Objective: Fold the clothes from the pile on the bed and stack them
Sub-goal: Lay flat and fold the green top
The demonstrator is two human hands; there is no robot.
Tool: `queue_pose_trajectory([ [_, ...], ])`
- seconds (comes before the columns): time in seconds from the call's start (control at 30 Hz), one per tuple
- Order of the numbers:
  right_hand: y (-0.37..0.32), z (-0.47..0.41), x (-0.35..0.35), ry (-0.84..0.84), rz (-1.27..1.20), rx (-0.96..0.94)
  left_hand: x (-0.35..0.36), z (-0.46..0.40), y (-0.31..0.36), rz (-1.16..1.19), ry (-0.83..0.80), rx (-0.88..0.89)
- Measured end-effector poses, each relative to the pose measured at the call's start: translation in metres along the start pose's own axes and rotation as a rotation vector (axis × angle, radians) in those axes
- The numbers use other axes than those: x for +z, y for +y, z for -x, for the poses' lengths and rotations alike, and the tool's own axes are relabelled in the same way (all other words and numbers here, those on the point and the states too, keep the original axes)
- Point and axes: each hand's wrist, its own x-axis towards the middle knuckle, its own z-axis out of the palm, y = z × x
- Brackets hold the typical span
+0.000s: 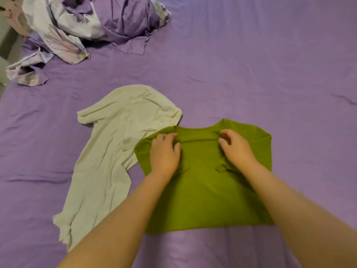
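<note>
An olive green shirt [204, 190] lies flat on the purple bed sheet [251, 74], collar pointing away from me. My left hand [164, 151] rests on its left shoulder area, fingers pinching the cloth near the collar. My right hand [235, 147] pinches the cloth at the right side of the collar, and a small fold of fabric bunches under that wrist. A pale green shirt [108, 151] lies spread and wrinkled to the left, its edge tucked slightly under the olive shirt.
A crumpled heap of purple and floral bedding [92, 24] sits at the far left of the bed. The bed's left edge shows at the frame's left side.
</note>
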Motion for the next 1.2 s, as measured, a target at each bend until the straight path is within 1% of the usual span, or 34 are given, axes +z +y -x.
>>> queue_pose_trajectory([
  [0.07, 0.017, 0.019, 0.009, -0.037, 0.123, -0.023, 0.014, 0.023, -0.004, 0.118, -0.102, 0.041],
  [0.13, 0.032, 0.038, 0.014, -0.051, 0.211, -0.072, 0.028, 0.043, -0.006, 0.167, -0.2, 0.088],
  [0.17, 0.038, 0.046, 0.015, -0.073, 0.234, -0.097, 0.034, 0.051, -0.007, 0.175, -0.217, 0.112],
  [0.27, 0.056, 0.06, 0.012, -0.22, 0.323, -0.197, 0.044, 0.069, -0.012, 0.163, -0.205, 0.193],
  [0.3, 0.06, 0.059, 0.01, -0.246, 0.345, -0.238, 0.045, 0.073, -0.014, 0.132, -0.199, 0.246],
  [0.33, 0.062, 0.055, 0.007, -0.238, 0.329, -0.269, 0.045, 0.076, -0.016, 0.093, -0.197, 0.302],
  [0.37, 0.062, 0.05, 0.004, -0.191, 0.273, -0.273, 0.044, 0.078, -0.018, 0.053, -0.196, 0.346],
  [0.4, 0.059, 0.045, -0.001, -0.097, 0.186, -0.236, 0.041, 0.078, -0.019, 0.015, -0.19, 0.38],
  [0.47, 0.054, 0.029, -0.012, 0.138, -0.016, -0.054, 0.036, 0.076, -0.019, -0.059, -0.17, 0.434],
  [0.5, 0.052, 0.02, -0.02, 0.223, -0.1, 0.049, 0.033, 0.075, -0.02, -0.104, -0.163, 0.456],
  [0.57, 0.053, 0.008, -0.036, 0.332, -0.172, 0.2, 0.032, 0.072, -0.021, -0.222, -0.157, 0.488],
  [0.6, 0.053, 0.005, -0.042, 0.368, -0.15, 0.241, 0.032, 0.071, -0.021, -0.278, -0.165, 0.487],
  [0.63, 0.052, 0.005, -0.046, 0.39, -0.079, 0.251, 0.031, 0.071, -0.021, -0.329, -0.174, 0.471],
  [0.67, 0.05, 0.006, -0.047, 0.387, 0.032, 0.216, 0.03, 0.069, -0.02, -0.365, -0.181, 0.448],
  [0.7, 0.047, 0.009, -0.045, 0.354, 0.158, 0.143, 0.027, 0.068, -0.02, -0.388, -0.171, 0.422],
  [0.77, 0.041, 0.013, -0.034, 0.198, 0.365, -0.024, 0.022, 0.062, -0.023, -0.41, -0.12, 0.384],
  [0.8, 0.037, 0.013, -0.028, 0.116, 0.411, -0.075, 0.019, 0.058, -0.027, -0.409, -0.093, 0.363],
  [0.87, 0.031, 0.007, -0.018, 0.004, 0.378, -0.089, 0.013, 0.046, -0.034, -0.379, -0.037, 0.287],
  [0.93, 0.027, -0.004, -0.01, -0.06, 0.286, -0.063, 0.006, 0.032, -0.041, -0.315, 0.023, 0.14],
  [1.0, 0.026, -0.017, -0.006, -0.111, 0.289, -0.053, 0.0, 0.014, -0.046, -0.24, 0.052, -0.005],
  [1.1, 0.025, -0.033, -0.005, -0.137, 0.37, 0.005, -0.006, -0.007, -0.05, -0.183, 0.069, -0.051],
  [1.2, 0.025, -0.038, -0.005, -0.093, 0.467, 0.079, -0.008, -0.015, -0.054, -0.244, -0.006, -0.069],
])
